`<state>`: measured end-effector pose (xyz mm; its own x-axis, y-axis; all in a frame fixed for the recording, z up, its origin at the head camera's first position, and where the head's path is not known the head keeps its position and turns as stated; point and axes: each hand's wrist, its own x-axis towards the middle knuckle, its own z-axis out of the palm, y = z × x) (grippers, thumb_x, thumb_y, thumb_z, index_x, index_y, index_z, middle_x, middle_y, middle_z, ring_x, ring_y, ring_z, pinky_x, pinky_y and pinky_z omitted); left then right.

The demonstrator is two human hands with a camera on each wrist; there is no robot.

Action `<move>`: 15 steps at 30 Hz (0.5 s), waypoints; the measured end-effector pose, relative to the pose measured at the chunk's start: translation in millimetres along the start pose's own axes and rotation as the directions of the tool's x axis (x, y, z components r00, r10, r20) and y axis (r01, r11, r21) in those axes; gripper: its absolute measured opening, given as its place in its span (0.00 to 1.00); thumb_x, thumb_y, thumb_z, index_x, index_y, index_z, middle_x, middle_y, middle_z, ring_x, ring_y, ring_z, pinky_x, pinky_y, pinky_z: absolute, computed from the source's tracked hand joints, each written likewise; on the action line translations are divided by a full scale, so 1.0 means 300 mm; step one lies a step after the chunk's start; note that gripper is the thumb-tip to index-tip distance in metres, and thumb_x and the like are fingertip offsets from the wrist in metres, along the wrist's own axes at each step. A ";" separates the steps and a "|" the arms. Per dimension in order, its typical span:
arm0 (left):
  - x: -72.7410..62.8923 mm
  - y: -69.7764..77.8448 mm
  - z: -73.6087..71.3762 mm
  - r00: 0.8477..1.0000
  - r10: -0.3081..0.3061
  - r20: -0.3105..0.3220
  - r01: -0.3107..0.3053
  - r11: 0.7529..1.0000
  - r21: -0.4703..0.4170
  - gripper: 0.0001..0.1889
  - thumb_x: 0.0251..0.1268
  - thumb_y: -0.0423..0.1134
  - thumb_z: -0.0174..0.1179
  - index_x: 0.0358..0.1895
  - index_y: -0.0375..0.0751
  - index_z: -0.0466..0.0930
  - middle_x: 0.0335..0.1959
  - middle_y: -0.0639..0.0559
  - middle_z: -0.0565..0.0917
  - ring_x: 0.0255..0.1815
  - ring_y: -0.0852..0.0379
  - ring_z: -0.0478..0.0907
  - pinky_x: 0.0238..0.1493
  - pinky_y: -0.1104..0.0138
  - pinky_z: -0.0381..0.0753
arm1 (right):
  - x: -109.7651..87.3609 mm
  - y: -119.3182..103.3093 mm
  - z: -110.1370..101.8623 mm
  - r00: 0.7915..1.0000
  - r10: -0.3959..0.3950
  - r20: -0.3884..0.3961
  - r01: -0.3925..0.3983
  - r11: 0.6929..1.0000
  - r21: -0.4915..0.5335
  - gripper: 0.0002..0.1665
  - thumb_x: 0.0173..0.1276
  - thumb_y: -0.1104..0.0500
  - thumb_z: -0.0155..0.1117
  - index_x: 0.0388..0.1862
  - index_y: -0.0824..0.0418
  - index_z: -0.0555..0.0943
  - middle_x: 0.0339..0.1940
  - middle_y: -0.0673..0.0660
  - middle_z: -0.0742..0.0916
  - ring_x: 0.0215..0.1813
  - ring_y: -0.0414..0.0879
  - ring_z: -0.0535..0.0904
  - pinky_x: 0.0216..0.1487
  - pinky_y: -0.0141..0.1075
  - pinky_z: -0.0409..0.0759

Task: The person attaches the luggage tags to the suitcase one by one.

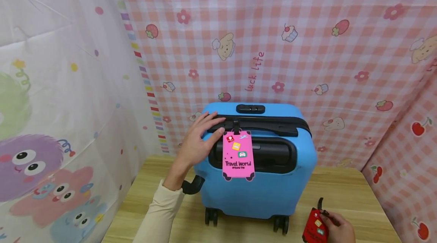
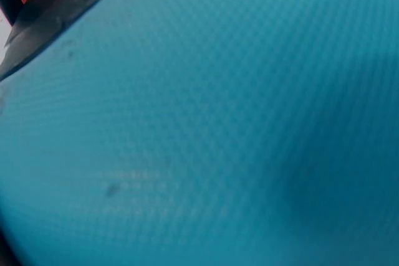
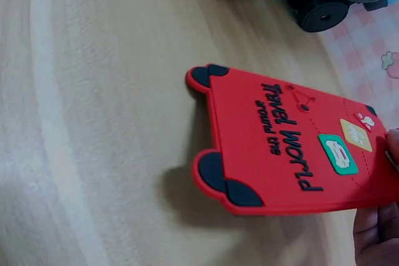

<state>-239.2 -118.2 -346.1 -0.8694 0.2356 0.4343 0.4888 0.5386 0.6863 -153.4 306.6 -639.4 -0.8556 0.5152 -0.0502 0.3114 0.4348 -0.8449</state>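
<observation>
A blue suitcase (image 1: pixel 252 197) stands upright on its wheels, and a pink luggage tag (image 1: pixel 238 155) hangs by a black strap from its top handle (image 1: pixel 269 127). My left hand (image 1: pixel 198 142) rests on the suitcase's upper left edge with its fingers extended, the thumb close to the pink tag. In the left wrist view the blue textured shell (image 2: pixel 199 123) fills nearly everything. Right of the suitcase, my right hand (image 1: pixel 341 231) pinches a red luggage tag (image 3: pixel 280 141) near its strap end. The tag's black strap (image 1: pixel 320 203) sticks up, and its face reads "Travel World".
The suitcase stands on a wood-grain table (image 1: pixel 341 190). A pink checked curtain (image 1: pixel 280 57) hangs behind it, with a white cartoon-print curtain (image 1: pixel 61 95) on the left. Black wheels (image 1: pixel 280 224) show under the suitcase.
</observation>
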 end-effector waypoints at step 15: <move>0.000 0.006 -0.001 1.000 0.006 -0.005 -0.006 1.000 -0.004 0.21 0.73 0.54 0.55 0.64 0.54 0.79 0.75 0.54 0.67 0.80 0.50 0.50 0.75 0.40 0.49 | 0.007 -0.091 -0.041 0.996 -0.081 0.025 0.081 0.997 -0.016 0.12 0.63 0.68 0.69 0.46 0.69 0.87 0.35 0.53 0.89 0.30 0.18 0.71 0.33 0.21 0.75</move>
<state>-238.2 -117.5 -344.8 -0.8662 0.2343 0.4413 0.4941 0.5339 0.6862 -158.6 304.8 -609.8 -0.8880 0.4599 0.0048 0.2475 0.4866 -0.8378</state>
